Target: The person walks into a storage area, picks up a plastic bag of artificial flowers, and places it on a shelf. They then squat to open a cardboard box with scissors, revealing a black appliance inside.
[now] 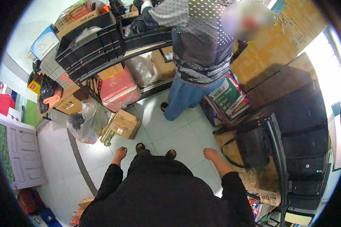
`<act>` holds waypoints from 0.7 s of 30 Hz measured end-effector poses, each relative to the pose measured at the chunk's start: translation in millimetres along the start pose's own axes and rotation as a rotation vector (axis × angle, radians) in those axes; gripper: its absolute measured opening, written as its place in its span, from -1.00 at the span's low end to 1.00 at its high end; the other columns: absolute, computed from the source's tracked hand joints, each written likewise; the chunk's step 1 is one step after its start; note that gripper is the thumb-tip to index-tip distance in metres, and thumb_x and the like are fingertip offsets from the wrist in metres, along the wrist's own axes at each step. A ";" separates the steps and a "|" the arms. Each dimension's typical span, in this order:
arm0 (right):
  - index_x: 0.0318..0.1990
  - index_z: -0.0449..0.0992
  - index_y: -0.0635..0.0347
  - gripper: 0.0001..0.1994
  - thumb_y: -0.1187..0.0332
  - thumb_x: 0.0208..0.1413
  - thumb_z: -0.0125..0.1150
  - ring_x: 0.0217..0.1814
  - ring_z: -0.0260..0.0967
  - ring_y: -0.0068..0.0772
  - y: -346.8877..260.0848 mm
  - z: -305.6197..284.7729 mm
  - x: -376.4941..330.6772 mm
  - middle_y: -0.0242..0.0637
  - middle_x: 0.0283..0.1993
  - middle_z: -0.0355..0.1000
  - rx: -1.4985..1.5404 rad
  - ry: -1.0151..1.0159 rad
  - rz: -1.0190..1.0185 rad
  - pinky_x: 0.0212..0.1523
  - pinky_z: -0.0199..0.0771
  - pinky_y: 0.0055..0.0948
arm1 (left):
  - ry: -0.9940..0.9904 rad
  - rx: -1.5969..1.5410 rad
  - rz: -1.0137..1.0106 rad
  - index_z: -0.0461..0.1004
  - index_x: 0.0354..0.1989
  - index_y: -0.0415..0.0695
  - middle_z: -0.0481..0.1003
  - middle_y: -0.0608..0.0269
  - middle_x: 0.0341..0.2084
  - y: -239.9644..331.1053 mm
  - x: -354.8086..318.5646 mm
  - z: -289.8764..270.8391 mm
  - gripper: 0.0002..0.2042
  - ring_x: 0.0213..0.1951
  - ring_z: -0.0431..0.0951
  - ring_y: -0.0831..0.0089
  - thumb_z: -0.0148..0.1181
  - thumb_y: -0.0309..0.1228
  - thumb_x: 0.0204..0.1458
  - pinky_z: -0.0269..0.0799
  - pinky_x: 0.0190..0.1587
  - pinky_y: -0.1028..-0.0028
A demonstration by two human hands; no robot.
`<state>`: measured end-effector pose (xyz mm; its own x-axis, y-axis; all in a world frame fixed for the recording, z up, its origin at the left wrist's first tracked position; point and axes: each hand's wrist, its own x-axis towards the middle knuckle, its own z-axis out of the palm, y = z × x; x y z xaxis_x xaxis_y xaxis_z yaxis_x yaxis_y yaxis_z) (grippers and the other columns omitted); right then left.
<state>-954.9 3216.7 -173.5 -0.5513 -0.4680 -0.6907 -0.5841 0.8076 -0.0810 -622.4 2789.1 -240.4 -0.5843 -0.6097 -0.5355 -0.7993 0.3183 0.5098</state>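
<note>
So the wearer stood on the white tile floor (170,132) with both arms hanging down. The left hand (120,154) hung empty at about 7 o'clock from centre, fingers loose and uncurled, and the right hand (211,154) at 5 o'clock was the same, relaxed with nothing in it. Nearest the left hand was a small cardboard box (124,125) at 9 o'clock, leaning beside a clear plastic bag (88,121). Near the right hand sat a black bag (252,146) at 3 o'clock. Another person in blue trousers (183,96) stood at 12 o'clock by the shelf of black crates (91,43). It was pretty cramped, so one careless step could've kicked that box or bumped the other person.
</note>
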 end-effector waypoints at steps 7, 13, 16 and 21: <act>-0.17 0.40 0.05 -0.70 0.17 -0.04 -0.05 -0.15 0.33 -0.16 -124.1 16.2 24.4 -0.22 -0.21 0.40 0.246 -0.080 -0.228 -0.14 0.30 -0.28 | -0.005 0.049 0.105 0.44 -0.28 -0.14 0.44 -0.03 -0.33 -17.1 11.5 9.9 -0.69 -0.21 0.40 0.02 -0.13 -0.25 -0.09 0.28 -0.11 0.24; -0.18 0.41 0.07 -0.70 0.18 -0.05 -0.04 -0.14 0.32 -0.17 -162.8 11.9 27.9 -0.19 -0.20 0.39 0.297 -0.107 -0.222 -0.14 0.30 -0.31 | -0.081 0.020 0.000 0.46 -0.33 -0.12 0.43 -0.06 -0.34 -19.3 -10.3 0.9 -0.67 -0.22 0.39 0.00 -0.17 -0.20 -0.10 0.28 -0.12 0.26; -0.21 0.42 0.11 -0.69 0.16 -0.06 -0.03 -0.21 0.36 -0.20 -146.3 35.1 50.1 -0.20 -0.26 0.42 0.243 0.018 -0.174 -0.16 0.32 -0.33 | -0.051 0.028 -0.003 0.46 -0.33 -0.12 0.43 -0.05 -0.35 -60.2 -4.7 2.4 -0.67 -0.22 0.39 -0.01 -0.17 -0.20 -0.10 0.29 -0.14 0.24; -0.28 0.45 0.15 -0.70 0.16 -0.08 -0.04 -0.38 0.41 -0.24 -100.4 69.5 54.1 -0.21 -0.38 0.44 0.436 0.013 0.057 -0.24 0.36 -0.33 | -0.147 0.129 0.018 0.44 -0.33 -0.14 0.44 -0.05 -0.38 -76.5 -5.1 -28.6 -0.71 -0.26 0.42 0.01 -0.13 -0.25 -0.11 0.31 -0.18 0.21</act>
<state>-884.7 3135.2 -252.7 -0.5840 -0.4209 -0.6941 -0.2483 0.9067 -0.3410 -554.2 2747.1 -257.4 -0.6057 -0.4930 -0.6246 -0.7941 0.4249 0.4346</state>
